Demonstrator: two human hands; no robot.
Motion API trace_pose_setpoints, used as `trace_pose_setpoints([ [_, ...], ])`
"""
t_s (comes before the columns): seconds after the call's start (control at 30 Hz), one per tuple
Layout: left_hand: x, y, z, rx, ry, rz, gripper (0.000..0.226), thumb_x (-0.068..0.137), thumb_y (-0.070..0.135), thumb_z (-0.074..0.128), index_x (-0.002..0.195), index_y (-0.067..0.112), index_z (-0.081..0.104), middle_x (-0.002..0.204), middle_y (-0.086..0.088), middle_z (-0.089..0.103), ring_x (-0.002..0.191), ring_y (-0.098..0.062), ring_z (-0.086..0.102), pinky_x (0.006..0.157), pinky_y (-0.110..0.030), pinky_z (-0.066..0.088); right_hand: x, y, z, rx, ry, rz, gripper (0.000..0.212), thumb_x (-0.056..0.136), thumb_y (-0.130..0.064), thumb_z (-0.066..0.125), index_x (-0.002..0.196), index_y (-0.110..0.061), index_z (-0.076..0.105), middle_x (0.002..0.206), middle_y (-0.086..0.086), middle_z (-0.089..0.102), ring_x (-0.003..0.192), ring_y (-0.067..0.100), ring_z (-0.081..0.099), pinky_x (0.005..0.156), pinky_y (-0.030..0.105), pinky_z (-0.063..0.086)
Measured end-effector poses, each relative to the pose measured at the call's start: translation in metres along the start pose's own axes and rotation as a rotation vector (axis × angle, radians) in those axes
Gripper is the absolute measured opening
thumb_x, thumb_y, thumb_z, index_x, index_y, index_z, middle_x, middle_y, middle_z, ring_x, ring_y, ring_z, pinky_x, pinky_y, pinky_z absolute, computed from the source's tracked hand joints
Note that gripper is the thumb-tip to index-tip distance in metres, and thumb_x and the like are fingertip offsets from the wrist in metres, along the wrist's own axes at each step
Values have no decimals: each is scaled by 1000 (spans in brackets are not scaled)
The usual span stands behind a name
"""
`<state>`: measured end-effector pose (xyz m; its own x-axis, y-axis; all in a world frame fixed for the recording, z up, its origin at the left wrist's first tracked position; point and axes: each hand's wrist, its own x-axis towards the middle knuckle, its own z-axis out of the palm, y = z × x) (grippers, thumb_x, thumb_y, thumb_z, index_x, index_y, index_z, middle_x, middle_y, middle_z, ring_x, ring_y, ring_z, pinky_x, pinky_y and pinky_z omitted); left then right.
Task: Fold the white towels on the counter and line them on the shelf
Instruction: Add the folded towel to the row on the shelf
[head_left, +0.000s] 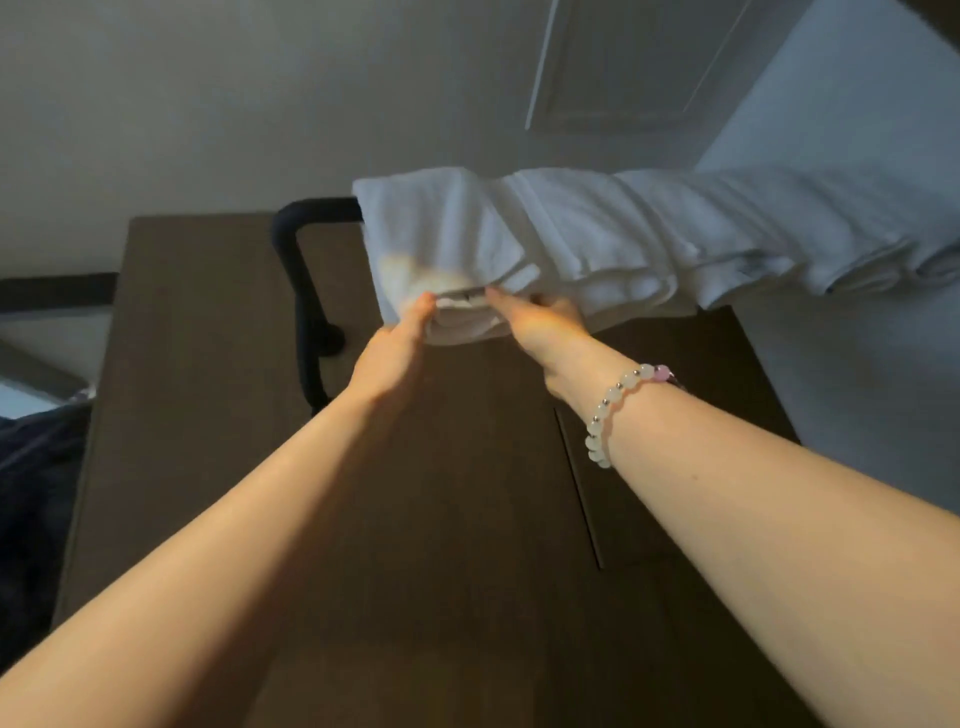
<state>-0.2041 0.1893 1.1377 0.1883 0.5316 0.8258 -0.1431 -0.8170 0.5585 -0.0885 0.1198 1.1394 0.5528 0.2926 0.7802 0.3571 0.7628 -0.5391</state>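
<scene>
Clamped on the near edge of a folded white towel (441, 244), the left hand (395, 353) and right hand (540, 327) hold it at the left end of the towel row (701, 244) along the far edge of the dark shelf (208, 364). Soft, light and floppy, it probably handles best pinched through all layers.

The towel (457, 244) between left hand (395, 353) and right hand (540, 322): white terry cloth, matt, soft nap. The stacked towels (701, 244) right of the hands: same matt white cloth. Worktop (208, 364) beneath the hands: dark brown wood grain, smooth, matt. Tube (296, 270) left of the hands: black, smooth, dull sheen; material indeterminate. Bracelet (618, 400) on right wrist: glossy pale beads, silvery spacers.
</scene>
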Motion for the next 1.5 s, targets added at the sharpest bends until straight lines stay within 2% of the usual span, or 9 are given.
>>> trace_pose_setpoints([
  [0.2,-66,-30,8,72,-57,-142,39,96,49,37,82,17,55,89,-2,56,77,-23,57,55,-26,36,-57,18,-28,-93,-50,192,67,81,-49,65,131,-8,46,130,7,51,117,24,54,101,40,45],
  [0.5,-55,-1,-4,-66,108,-147,54,89,53,49,123,12,49,102,-3,56,77,-17,59,67,-31,45,-61,-13,-22,97,-107,339,88,84,-44,66,147,-9,15,117,3,46,102,18,60,87,28,52],
  [0.67,-29,-10,-36,12,161,-145,52,91,50,49,121,8,50,79,3,53,83,-19,57,87,-37,46,-46,-13,-7,129,-40,369,81,76,-58,67,138,-16,36,113,-1,54,97,16,61,63,25,48],
  [0.9,7,4,-34,-116,-214,-175,73,83,70,43,135,19,46,115,-6,58,95,-21,56,85,-35,44,-14,-14,11,283,110,363,66,74,-55,68,123,-15,49,113,9,59,100,22,59,60,28,49],
  [1.0,24,14,-23,-150,-172,-56,55,86,48,58,125,10,56,108,-9,65,73,-16,58,57,-21,45,-10,-17,15,291,118,334,47,80,-35,69,117,-11,52,116,10,61,97,21,62,54,26,51],
  [1.13,50,28,-25,-120,-72,108,39,92,18,54,126,0,50,116,-14,61,97,-25,61,80,-30,52,-3,-32,31,358,134,301,43,87,-21,64,125,-8,48,119,14,59,97,23,61,45,28,51],
  [1.23,57,44,-29,-65,-27,214,31,97,18,46,125,5,47,104,-7,58,86,-18,58,65,-22,51,4,-44,46,368,140,270,35,87,-20,62,117,-5,52,113,14,60,98,24,60,52,31,52],
  [1.4,78,72,-26,60,150,141,44,100,28,39,135,1,39,126,-17,52,115,-32,52,82,-32,41,-4,-38,37,292,125,356,35,85,-32,65,74,-9,41,75,5,45,80,23,57,79,35,54],
  [1.5,85,68,-21,18,166,89,50,97,36,44,132,0,42,122,-16,55,114,-32,54,86,-35,43,-19,-20,23,280,27,474,39,91,-42,54,113,-10,49,98,15,54,95,30,63,79,37,53],
])
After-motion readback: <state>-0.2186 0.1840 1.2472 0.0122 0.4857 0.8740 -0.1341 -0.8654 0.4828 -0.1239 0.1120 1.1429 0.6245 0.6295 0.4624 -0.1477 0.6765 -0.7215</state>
